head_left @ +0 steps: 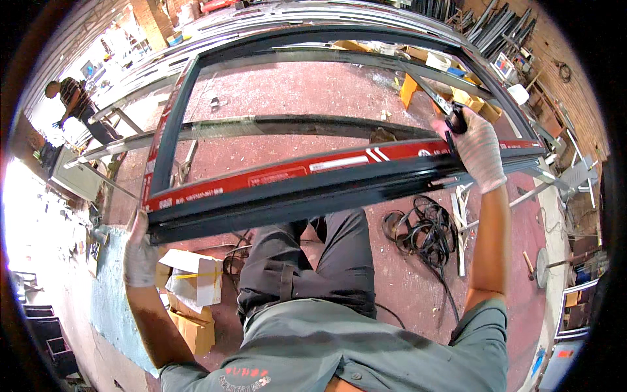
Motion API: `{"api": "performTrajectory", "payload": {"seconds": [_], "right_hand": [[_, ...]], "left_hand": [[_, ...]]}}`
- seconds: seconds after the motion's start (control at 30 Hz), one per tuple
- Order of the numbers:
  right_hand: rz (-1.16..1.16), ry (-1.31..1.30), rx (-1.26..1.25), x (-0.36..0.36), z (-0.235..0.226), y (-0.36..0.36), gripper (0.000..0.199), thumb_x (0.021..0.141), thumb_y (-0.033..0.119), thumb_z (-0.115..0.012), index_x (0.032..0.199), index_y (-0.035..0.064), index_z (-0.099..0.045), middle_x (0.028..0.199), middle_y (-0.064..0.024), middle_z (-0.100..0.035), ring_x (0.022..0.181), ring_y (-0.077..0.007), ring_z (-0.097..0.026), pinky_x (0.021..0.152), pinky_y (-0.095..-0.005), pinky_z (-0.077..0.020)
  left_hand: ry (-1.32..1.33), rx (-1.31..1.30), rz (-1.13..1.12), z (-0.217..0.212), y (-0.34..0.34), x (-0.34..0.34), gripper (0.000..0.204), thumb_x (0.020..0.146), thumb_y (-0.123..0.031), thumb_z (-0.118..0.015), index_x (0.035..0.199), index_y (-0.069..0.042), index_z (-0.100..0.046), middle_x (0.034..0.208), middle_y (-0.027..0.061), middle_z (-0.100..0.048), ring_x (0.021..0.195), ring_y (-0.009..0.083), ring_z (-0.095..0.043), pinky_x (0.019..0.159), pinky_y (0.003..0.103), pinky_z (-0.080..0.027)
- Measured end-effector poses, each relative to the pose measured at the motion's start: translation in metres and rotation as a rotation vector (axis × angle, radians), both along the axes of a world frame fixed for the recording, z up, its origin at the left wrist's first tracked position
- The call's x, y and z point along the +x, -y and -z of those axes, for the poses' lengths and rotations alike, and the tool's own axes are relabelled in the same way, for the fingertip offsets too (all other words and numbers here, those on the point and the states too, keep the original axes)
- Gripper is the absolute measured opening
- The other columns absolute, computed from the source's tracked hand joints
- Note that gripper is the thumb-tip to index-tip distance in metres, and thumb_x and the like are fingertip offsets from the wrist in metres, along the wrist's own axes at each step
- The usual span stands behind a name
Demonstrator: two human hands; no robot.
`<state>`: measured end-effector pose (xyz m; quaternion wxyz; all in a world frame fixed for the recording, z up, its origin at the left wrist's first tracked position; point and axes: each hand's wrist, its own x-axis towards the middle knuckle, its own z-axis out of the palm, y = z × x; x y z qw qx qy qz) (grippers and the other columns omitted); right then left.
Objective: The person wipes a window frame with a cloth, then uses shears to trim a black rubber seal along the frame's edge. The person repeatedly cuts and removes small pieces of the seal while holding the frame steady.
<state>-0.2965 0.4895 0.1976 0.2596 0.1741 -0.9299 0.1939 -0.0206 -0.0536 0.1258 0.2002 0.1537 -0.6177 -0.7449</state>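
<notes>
Large dark-grey aluminium window frame with red protective film (307, 171) held off floor; left hand (139, 251) clamped on lower corner; right hand (479, 151) clamped on crossbar; not yet set down.

The frame (313, 176) lies across in front of the person, the left hand (139, 251) at its left corner, the right hand (480, 153) on its right end. Below the frame, boxes (192, 281) sit left of the legs (313, 261) and coiled cable (424, 232) right. Another person (78, 108) stands far left behind.
</notes>
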Motion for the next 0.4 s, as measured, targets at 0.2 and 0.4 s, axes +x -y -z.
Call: {"api": "performTrajectory", "payload": {"seconds": [0.2, 0.4], "right_hand": [[0.062, -0.063, 0.061, 0.009, 0.001, 0.037, 0.043, 0.083, 0.045, -0.077, 0.098, 0.0067, -0.068, 0.087, -0.0186, -0.072, 0.089, -0.0377, -0.070, 0.078, -0.0453, -0.0563], [0.056, 0.037, 0.040, 0.023, -0.001, 0.056, 0.049, 0.082, 0.051, -0.077, 0.102, 0.0083, -0.069, 0.091, -0.0189, -0.073, 0.092, -0.0363, -0.071, 0.083, -0.0438, -0.0561]], "left_hand": [[-0.055, -0.120, 0.015, -0.010, 0.041, -0.037, 0.065, 0.093, -0.049, -0.069, 0.137, -0.002, -0.058, 0.126, 0.0108, -0.066, 0.112, 0.0224, -0.065, 0.092, 0.036, -0.056], [-0.063, -0.007, -0.016, 0.002, 0.106, -0.080, 0.062, 0.096, -0.042, -0.067, 0.141, -0.002, -0.053, 0.135, 0.0117, -0.062, 0.120, 0.0253, -0.062, 0.101, 0.037, -0.052]]}}
